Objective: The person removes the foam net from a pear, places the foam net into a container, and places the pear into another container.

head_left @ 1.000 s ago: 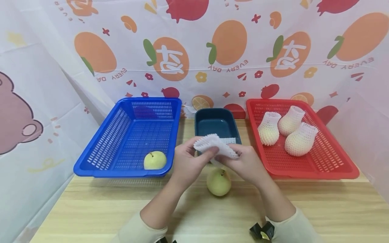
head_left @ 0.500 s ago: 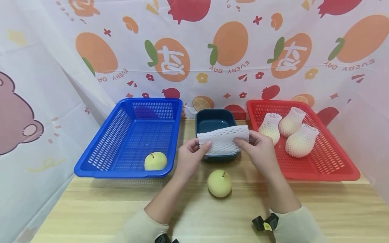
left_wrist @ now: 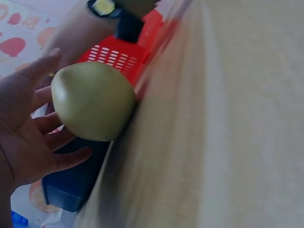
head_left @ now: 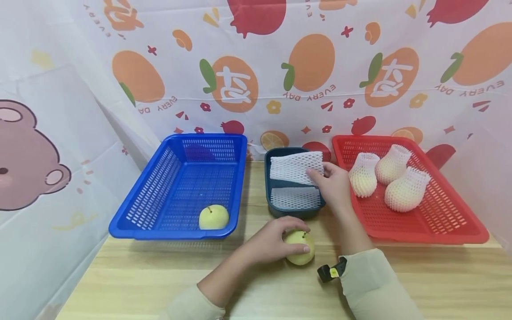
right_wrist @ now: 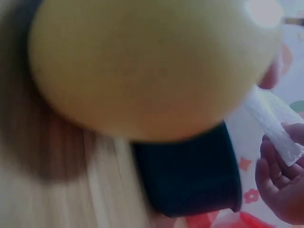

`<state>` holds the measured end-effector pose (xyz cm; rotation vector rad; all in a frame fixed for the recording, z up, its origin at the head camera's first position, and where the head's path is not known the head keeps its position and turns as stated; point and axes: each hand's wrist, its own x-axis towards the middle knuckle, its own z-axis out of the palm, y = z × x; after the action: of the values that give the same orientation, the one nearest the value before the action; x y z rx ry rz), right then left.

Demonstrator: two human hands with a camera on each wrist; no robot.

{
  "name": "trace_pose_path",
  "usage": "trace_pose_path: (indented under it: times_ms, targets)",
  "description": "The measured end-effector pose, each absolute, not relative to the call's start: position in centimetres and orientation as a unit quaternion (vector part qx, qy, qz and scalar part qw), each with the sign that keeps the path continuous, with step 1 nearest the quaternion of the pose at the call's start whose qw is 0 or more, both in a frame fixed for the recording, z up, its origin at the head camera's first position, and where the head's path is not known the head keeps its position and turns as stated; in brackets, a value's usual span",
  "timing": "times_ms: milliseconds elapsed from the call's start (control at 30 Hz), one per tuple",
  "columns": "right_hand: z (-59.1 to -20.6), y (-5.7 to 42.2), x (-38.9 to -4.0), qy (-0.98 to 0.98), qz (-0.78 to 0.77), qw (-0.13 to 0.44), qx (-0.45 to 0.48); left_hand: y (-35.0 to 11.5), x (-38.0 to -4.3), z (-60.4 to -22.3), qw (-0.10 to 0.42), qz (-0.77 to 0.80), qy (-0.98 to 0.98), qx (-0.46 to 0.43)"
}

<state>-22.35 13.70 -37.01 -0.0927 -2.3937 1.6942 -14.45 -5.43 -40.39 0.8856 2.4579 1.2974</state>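
A yellow-green pear (head_left: 302, 258) stands on the wooden table in front of the dark teal tray (head_left: 294, 214). My left hand (head_left: 275, 242) is around its left side; in the left wrist view, spread fingers (left_wrist: 71, 159) and the thumb surround the pear without a visible firm grip. My right hand (head_left: 337, 186) pinches the right end of a white foam net sleeve (head_left: 294, 166), held flat above the tray. Another foam net (head_left: 296, 198) lies in the tray. In the right wrist view the pear fills much of the picture, and the sleeve hangs from the right fingers.
At the left, a blue basket (head_left: 176, 234) holds one bare pear (head_left: 214, 218). A red basket (head_left: 428, 238) at the right holds three net-wrapped pears (head_left: 407, 190). A printed fruit cloth (head_left: 276, 89) hangs behind the table.
My left hand has let go of the foam net and come down to the pear on the table. The right hand keeps the net, now flattened, farther back over the tray.
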Motion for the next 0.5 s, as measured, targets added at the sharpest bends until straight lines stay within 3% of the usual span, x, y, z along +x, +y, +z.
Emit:
trace_pose_path:
  times_ms: [200, 500]
  targets:
    - [-37.8, 12.9, -24.4, -0.867, 0.485, 0.111, -0.020, -5.8, -14.3, -40.9, 0.106, 0.433, 0.832, 0.331]
    - [-38.2, 12.1, -26.6, -0.901, 0.427, 0.065, -0.038, -7.2, -14.5, -40.3, 0.114, 0.422, 0.840, 0.322]
